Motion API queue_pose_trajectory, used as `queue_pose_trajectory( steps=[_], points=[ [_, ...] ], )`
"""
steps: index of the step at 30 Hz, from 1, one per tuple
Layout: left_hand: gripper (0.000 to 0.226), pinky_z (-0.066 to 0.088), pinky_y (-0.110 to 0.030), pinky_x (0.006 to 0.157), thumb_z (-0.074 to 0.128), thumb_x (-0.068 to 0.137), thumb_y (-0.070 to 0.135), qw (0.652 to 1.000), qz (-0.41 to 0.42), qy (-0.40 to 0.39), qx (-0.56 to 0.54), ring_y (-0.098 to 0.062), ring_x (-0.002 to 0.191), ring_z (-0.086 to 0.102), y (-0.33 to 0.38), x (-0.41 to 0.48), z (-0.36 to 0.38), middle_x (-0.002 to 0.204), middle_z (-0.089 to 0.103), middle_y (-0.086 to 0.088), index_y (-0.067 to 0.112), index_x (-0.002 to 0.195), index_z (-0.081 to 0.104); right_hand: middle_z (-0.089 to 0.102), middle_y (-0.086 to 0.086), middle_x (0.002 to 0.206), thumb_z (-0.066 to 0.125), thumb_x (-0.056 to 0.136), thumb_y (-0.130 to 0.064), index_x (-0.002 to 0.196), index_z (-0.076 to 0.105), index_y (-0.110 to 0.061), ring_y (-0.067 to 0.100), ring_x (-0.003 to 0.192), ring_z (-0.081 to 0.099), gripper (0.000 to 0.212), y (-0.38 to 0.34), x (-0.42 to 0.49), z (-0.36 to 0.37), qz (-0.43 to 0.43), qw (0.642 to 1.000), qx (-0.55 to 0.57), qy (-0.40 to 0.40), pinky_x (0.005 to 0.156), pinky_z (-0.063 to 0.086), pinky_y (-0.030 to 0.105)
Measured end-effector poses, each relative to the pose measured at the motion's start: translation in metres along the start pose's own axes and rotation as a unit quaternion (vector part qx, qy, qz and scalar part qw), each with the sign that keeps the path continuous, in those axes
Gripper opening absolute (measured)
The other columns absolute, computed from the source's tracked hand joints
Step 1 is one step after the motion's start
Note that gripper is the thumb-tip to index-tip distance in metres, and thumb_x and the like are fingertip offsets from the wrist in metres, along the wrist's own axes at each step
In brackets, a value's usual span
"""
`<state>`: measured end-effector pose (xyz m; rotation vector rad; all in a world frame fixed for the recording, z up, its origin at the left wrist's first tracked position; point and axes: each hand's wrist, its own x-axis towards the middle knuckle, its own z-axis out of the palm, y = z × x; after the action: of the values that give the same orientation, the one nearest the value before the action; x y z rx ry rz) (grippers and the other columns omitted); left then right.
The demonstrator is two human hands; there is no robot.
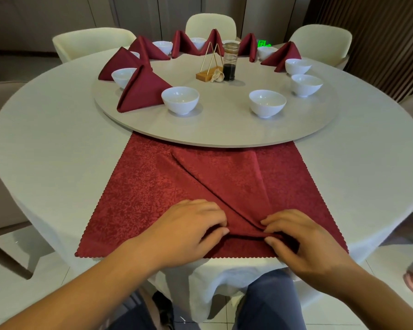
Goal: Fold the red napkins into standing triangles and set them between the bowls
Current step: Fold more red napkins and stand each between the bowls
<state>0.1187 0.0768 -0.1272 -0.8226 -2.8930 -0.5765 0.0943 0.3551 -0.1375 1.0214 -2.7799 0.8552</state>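
Both hands pinched the red napkin (212, 194) at lower centre: left hand (188, 229) and right hand (303, 241) gripped one fold. Uneven pulling could skew the crease, and the triangle might not stand between the bowls (180, 100).

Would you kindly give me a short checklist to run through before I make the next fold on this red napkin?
1. Grip: left hand and right hand both pinch the red napkin at its near fold: ok.
2. Napkin's far edge free of the turntable: cannot tell, the rim hides it.
3. Gap open between the near-left bowl and the near-right bowl: ok.
4. The nearest folded napkin stands upright: ok.
5. Layers aligned inside the pinch: cannot tell.
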Motion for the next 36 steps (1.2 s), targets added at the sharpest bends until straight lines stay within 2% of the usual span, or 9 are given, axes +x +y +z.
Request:
queue_pose_trajectory(
  steps=[7, 12, 15, 17, 20, 24, 30, 32, 36],
  points=[
    [0.037, 0.054, -0.028, 0.075, 0.040, 0.102, 0.054, 0.999, 0.008, 0.025, 0.026, -0.004, 0.096, 0.063, 0.018, -0.001, -0.003, 0.108, 0.066, 0.017, 0.033, 0.126, 0.061, 0.060, -0.020, 0.083, 0.053, 0.094, -0.045, 0.092, 0.060, -0.038, 0.006, 0.083, 0.058, 0.010, -0.038, 0.016, -0.014, -0.007, 0.999, -0.002, 0.043, 0.074, 0.042, 0.018],
    [0.016, 0.050, -0.028, 0.069, 0.055, 0.104, 0.033, 0.972, -0.057, 0.019, -0.228, -0.008, 0.078, 0.065, 0.019, -0.011, -0.026, 0.086, 0.069, 0.014, 0.033, 0.102, 0.071, 0.063, -0.020, 0.112, 0.076, 0.074, -0.058, 0.115, 0.064, -0.043, 0.006, 0.110, 0.061, 0.046, -0.042, 0.012, -0.034, -0.004, 0.993, 0.115, 0.003, 0.091, 0.042, 0.011],
    [0.025, 0.042, -0.021, 0.062, 0.057, 0.102, 0.032, 0.938, -0.081, 0.002, -0.338, -0.003, 0.065, 0.054, 0.020, -0.016, -0.036, 0.070, 0.060, 0.018, 0.044, 0.083, 0.067, 0.060, -0.028, 0.120, 0.070, 0.076, -0.062, 0.116, 0.061, -0.052, -0.001, 0.120, 0.056, 0.043, -0.024, 0.008, -0.041, 0.005, 0.998, 0.052, -0.042, 0.098, 0.039, 0.013],
    [0.030, 0.038, -0.015, 0.063, 0.058, 0.099, 0.031, 0.920, -0.095, -0.011, -0.380, 0.001, 0.062, 0.046, 0.020, -0.017, -0.038, 0.065, 0.051, 0.020, 0.046, 0.074, 0.066, 0.066, -0.024, 0.099, 0.064, 0.085, -0.056, 0.097, 0.067, -0.044, -0.001, 0.101, 0.062, 0.018, -0.017, 0.006, -0.043, 0.023, 0.998, 0.037, -0.045, 0.086, 0.048, 0.025],
    [0.023, 0.037, -0.020, 0.061, 0.057, 0.096, 0.037, 0.896, -0.112, 0.027, -0.429, -0.006, 0.062, 0.042, 0.013, -0.017, -0.039, 0.067, 0.047, 0.011, 0.031, 0.076, 0.067, 0.057, -0.001, 0.068, 0.064, 0.089, -0.055, 0.079, 0.065, -0.021, 0.018, 0.064, 0.054, 0.036, -0.014, 0.006, -0.049, 0.090, 0.979, 0.162, -0.087, 0.061, 0.044, 0.041],
    [0.029, 0.040, -0.031, 0.066, 0.066, 0.092, 0.053, 0.888, -0.149, 0.030, -0.434, -0.018, 0.068, 0.049, -0.012, -0.020, -0.037, 0.072, 0.055, -0.009, 0.024, 0.094, 0.065, 0.059, 0.011, 0.071, 0.069, 0.087, -0.052, 0.085, 0.064, -0.002, 0.020, 0.064, 0.051, 0.051, -0.014, 0.014, -0.050, 0.180, 0.930, 0.284, -0.152, 0.061, 0.041, 0.033],
    [0.036, 0.055, -0.041, 0.075, 0.074, 0.079, 0.024, 0.892, -0.208, -0.016, -0.400, -0.018, 0.080, 0.068, -0.046, -0.019, -0.032, 0.095, 0.073, -0.001, 0.036, 0.109, 0.058, 0.066, 0.013, 0.080, 0.066, 0.095, -0.029, 0.090, 0.066, -0.004, 0.024, 0.070, 0.057, 0.026, 0.004, 0.040, -0.045, 0.298, 0.891, 0.308, -0.151, 0.069, 0.044, 0.038],
    [0.037, 0.051, -0.039, 0.067, 0.075, 0.082, 0.016, 0.888, -0.233, 0.023, -0.397, -0.018, 0.071, 0.063, -0.057, -0.011, -0.030, 0.085, 0.071, 0.001, 0.032, 0.110, 0.056, 0.064, 0.007, 0.077, 0.066, 0.095, -0.019, 0.096, 0.072, -0.018, 0.020, 0.070, 0.057, 0.005, 0.012, 0.052, -0.046, 0.301, 0.902, 0.271, -0.148, 0.071, 0.045, 0.036],
    [0.033, 0.043, -0.033, 0.063, 0.073, 0.089, 0.000, 0.905, -0.239, 0.045, -0.349, -0.017, 0.063, 0.054, -0.074, 0.006, -0.030, 0.072, 0.067, -0.001, 0.022, 0.106, 0.056, 0.053, -0.006, 0.061, 0.067, 0.093, -0.007, 0.111, 0.064, -0.026, 0.008, 0.054, 0.048, 0.026, 0.027, 0.078, -0.046, 0.268, 0.938, 0.186, -0.115, 0.059, 0.041, 0.024]
  ],
)
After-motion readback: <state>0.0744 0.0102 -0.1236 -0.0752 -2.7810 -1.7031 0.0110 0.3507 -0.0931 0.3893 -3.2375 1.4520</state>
